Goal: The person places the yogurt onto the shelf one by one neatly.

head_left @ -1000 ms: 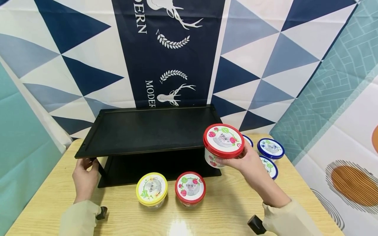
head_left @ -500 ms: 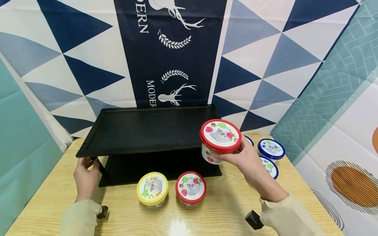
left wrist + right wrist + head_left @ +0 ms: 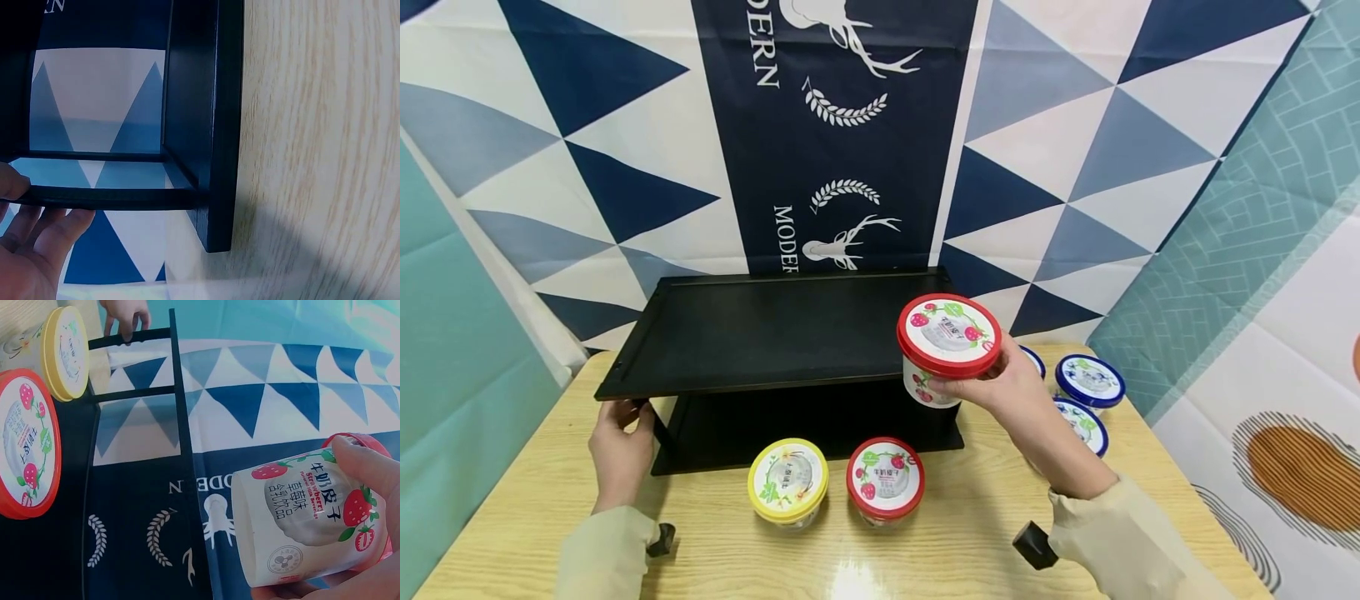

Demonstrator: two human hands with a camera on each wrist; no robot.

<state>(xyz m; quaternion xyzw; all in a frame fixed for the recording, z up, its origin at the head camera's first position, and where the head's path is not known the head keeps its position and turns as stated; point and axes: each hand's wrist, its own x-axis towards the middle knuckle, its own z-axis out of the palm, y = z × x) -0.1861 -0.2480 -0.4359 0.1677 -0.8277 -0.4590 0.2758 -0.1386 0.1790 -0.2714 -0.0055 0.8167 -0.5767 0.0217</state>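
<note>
My right hand grips a strawberry milk drink tub with a red lid, raised above the table by the right front of a black two-tier shelf. In the right wrist view the tub's white printed side faces the camera, thumb across it near the lid. My left hand holds the shelf's left front post, thumb on one side and fingers on the other. On the table before the shelf stand a yellow-lidded tub and another red-lidded tub, side by side.
Several blue-lidded tubs stand on the right of the wooden table, one partly hidden by the right hand. A patterned cloth hangs behind the shelf. Dark fittings show at both cuffs.
My right hand has moved the red-lidded tub left and slightly up, toward the shelf's top board. The left hand stays on the post, and the tubs on the table have not moved.
</note>
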